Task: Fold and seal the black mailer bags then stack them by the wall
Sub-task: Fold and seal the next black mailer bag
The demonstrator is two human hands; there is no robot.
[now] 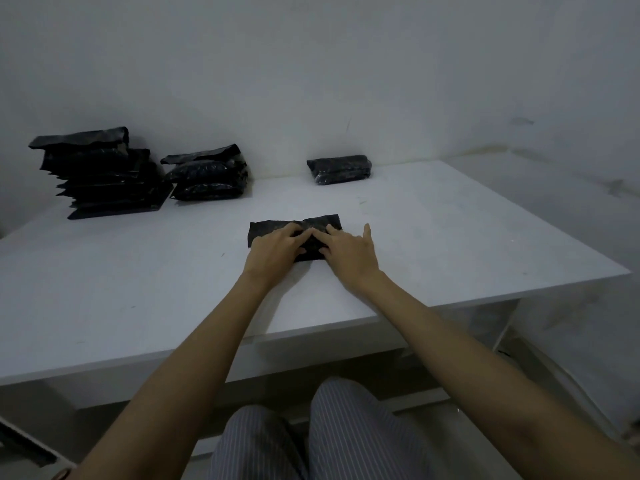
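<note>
A black mailer bag (277, 227) lies folded on the white table (138, 289) in front of me. My left hand (273, 251) presses flat on its left half with fingers spread. My right hand (349, 251) presses on its right half, fingers straight and thumb lifted out to the right. The fingertips of both hands meet near the bag's middle. The near edge of the bag is hidden under my hands. A small stack of folded black bags (339, 169) sits by the wall at the back.
A tall pile of black mailer bags (100, 174) stands at the back left, with a lower pile (207, 178) beside it. The table's right corner (623, 271) and front edge are near. My knees show under the table.
</note>
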